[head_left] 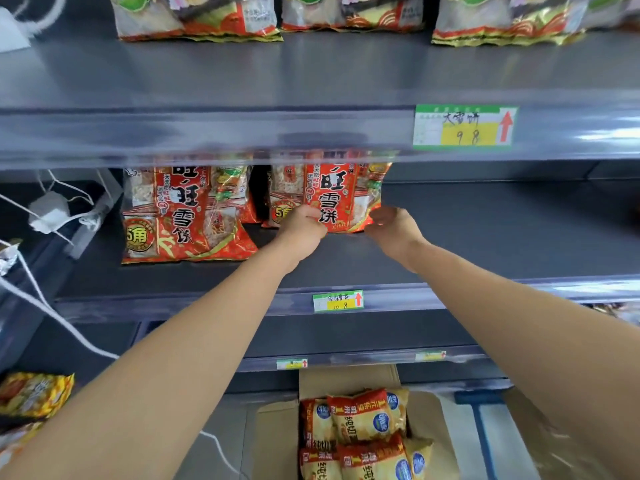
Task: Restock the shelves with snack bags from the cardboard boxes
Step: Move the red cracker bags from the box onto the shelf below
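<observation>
Head view: the red snack bag (337, 197) stands on the middle shelf (485, 237) (near the back). The left hand (304, 225) and right hand (391, 223) curl round its bottom corners, pinching it. Under that shelf sits the cardboard box (346, 377).

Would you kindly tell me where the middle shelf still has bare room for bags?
The middle shelf is bare right of the red snack bag held by the left hand and right hand, through to the picture's right edge, plus a front strip behind the price tag. Crowded on the left: standing bags, then white cables.
</observation>
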`<action>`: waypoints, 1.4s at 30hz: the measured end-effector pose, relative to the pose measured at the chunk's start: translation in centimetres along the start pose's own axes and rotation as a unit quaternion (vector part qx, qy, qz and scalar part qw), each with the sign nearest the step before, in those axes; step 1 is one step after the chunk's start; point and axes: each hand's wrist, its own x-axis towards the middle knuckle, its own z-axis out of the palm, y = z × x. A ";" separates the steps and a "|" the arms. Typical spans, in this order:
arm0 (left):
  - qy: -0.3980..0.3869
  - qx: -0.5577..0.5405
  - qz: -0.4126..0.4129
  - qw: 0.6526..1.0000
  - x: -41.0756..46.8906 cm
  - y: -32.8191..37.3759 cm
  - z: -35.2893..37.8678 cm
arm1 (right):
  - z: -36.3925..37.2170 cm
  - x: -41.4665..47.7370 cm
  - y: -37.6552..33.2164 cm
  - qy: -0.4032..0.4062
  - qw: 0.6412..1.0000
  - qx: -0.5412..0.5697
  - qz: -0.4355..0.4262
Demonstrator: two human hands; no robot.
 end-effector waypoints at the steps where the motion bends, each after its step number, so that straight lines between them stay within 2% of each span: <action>1: -0.022 0.014 0.019 0.999 -0.9 0.5 0.8 | -0.8 -0.9 0.4 -0.008 1.000 -0.004 -0.008; 4: -0.092 0.069 0.084 0.990 -3.7 2.0 3.8 | -4.2 -4.1 2.2 -0.030 0.999 -0.038 -0.002; 9: -0.173 0.166 0.191 0.952 -7.9 5.3 10.2 | -12.2 -10.1 6.5 -0.030 0.977 -0.212 -0.019; 14: -0.269 0.228 0.280 0.893 -12.4 9.7 18.3 | -22.2 -15.9 13.7 0.045 0.966 -0.248 0.061; 21: -0.376 0.250 0.338 0.826 -19.5 14.3 33.1 | -33.9 -22.0 26.3 0.069 0.938 -0.295 0.171; 23: -0.398 0.264 0.329 0.815 -21.0 15.0 37.8 | -36.3 -22.8 30.1 0.062 0.933 -0.301 0.187; 28: -0.414 0.286 0.273 0.820 -22.9 15.6 49.8 | -41.4 -21.8 40.0 -0.012 0.926 -0.310 0.217; 33: -0.410 0.304 0.157 0.845 -22.3 12.8 60.7 | -44.2 -18.9 49.3 -0.084 0.909 -0.325 0.248; 38: -0.391 0.337 0.054 0.855 -21.6 9.5 67.0 | -44.1 -15.4 56.2 -0.136 0.908 -0.291 0.269; 42: -0.347 0.334 -0.020 0.876 -20.6 8.0 70.0 | -43.1 -12.9 60.4 -0.168 0.908 -0.244 0.296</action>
